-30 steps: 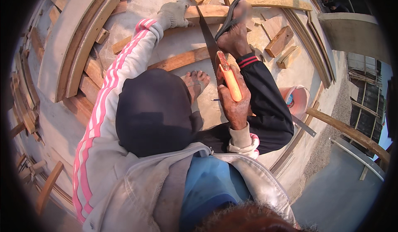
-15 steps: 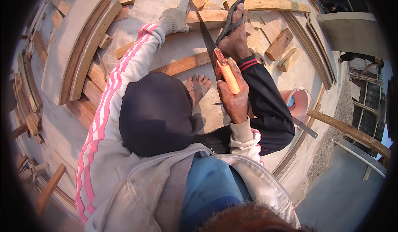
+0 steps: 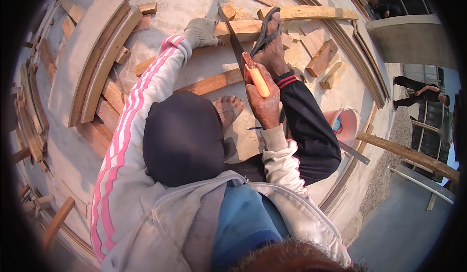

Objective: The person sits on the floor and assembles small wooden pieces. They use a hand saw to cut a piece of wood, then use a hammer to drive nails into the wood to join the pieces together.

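Note:
My right hand [image 3: 264, 99] is wrapped around the orange handle of a handsaw [image 3: 237, 43]. The saw's dark blade points away from me and crosses a wooden beam [image 3: 248, 29]. In a grey work glove, my left hand [image 3: 202, 32] grips that beam just left of the blade. My right foot [image 3: 272, 48], in a flip-flop, rests over the beam to the right of the cut. How deep the blade sits in the wood cannot be seen.
Nearby lie another timber [image 3: 209, 83], a stack of curved boards [image 3: 104, 58], small offcuts [image 3: 322, 58] and long strips [image 3: 357, 55]. A pink bucket [image 3: 348, 126] stands right of my knee, beside a long pole [image 3: 408, 154]. Another person [image 3: 425, 93] is at the far right.
My right hand and the saw have shifted left and slightly away from me. My left hand keeps its hold on the beam. Another person has come into fuller view at the far right.

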Demonstrator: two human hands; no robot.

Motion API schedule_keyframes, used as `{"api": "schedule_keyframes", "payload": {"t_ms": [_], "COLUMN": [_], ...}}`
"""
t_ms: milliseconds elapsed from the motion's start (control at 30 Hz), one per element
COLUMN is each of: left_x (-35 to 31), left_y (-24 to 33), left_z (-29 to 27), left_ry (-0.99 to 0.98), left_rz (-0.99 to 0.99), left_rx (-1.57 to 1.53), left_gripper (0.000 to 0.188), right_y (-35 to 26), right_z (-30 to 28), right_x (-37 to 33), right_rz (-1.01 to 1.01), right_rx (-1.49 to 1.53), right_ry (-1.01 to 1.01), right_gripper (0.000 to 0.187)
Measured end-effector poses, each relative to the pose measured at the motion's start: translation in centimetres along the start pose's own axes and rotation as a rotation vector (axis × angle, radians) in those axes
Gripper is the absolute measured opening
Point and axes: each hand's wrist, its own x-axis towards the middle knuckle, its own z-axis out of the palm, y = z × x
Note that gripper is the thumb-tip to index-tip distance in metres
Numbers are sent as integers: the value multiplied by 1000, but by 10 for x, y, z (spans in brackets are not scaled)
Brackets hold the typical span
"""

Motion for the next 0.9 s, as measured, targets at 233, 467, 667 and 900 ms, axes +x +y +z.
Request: {"api": "schedule_keyframes", "payload": {"t_ms": [233,467,667,900], "left_x": [1,0,-5,-3], "left_y": [-30,-17,-17,-16], "left_z": [-5,13,18,-3], "left_ry": [46,77,113,32], "left_rz": [-53,-28,-27,-34], "left_rx": [56,116,102,111], "left_gripper": [74,76,72,70], "right_y": [-32,-14,-9,-16], "right_z": [3,3,12,-16], "right_x": [-35,-15,-6,-41], "right_rz": [-13,-23,0,-13], "right_rx": [-8,-31,3,24], "right_ry": [8,19,34,0], "right_gripper": [58,58,57,64]}}
